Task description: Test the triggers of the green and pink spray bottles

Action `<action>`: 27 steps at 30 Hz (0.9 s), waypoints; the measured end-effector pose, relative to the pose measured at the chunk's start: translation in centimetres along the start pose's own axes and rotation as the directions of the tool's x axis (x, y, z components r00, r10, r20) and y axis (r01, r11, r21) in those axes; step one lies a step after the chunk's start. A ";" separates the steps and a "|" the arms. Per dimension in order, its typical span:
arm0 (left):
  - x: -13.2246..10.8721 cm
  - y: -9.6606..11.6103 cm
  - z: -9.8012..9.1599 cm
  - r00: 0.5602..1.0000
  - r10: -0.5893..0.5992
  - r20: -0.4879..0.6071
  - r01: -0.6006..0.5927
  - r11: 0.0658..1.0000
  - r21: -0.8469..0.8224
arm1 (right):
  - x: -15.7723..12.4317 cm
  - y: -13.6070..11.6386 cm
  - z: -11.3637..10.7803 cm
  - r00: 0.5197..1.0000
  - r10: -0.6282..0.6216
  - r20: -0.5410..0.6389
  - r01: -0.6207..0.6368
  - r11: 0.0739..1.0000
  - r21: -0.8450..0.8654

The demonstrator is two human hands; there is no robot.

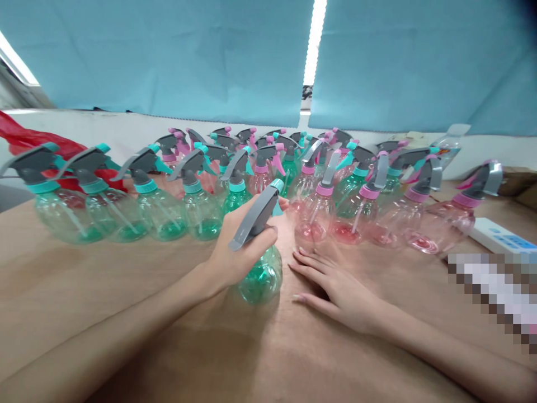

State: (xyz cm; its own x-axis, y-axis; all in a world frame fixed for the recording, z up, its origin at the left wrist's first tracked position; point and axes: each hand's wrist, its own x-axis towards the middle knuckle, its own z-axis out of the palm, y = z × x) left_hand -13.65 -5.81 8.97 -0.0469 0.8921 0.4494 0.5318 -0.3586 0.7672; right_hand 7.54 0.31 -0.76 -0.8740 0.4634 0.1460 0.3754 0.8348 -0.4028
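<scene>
Head view: left hand (230,246) stretched forward, fingers wrapped around one green spray bottle (262,280) at center, right hand (339,282) palm-down on table (126,268), fingers loosely spread; five green bottles (161,215) front-left, four pink bottles (314,221) front-right.

The left hand (226,260) hides the neck of its spray bottle (262,280), and a pixelated item (499,296) (cut off rightward) is indistinct.

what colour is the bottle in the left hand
Translucent green bottle, seen in the head view.

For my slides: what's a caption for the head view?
Left hand grips green spray bottle; right hand open nearby; green bottles and pink bottles behind.
</scene>
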 end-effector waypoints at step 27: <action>0.1 0.0 0.0 1.000 -0.010 -0.009 0.010 0.999 0.038 | 0.0 -0.2 -0.2 1.000 0.001 0.009 -0.001 1.000 -0.028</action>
State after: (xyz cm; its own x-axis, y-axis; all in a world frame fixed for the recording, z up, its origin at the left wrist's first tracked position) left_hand -13.64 -5.74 8.98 -0.0599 0.8929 0.4462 0.5631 -0.3389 0.7537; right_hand 7.53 0.23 -0.51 -0.8762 0.4620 0.1371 0.3849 0.8422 -0.3776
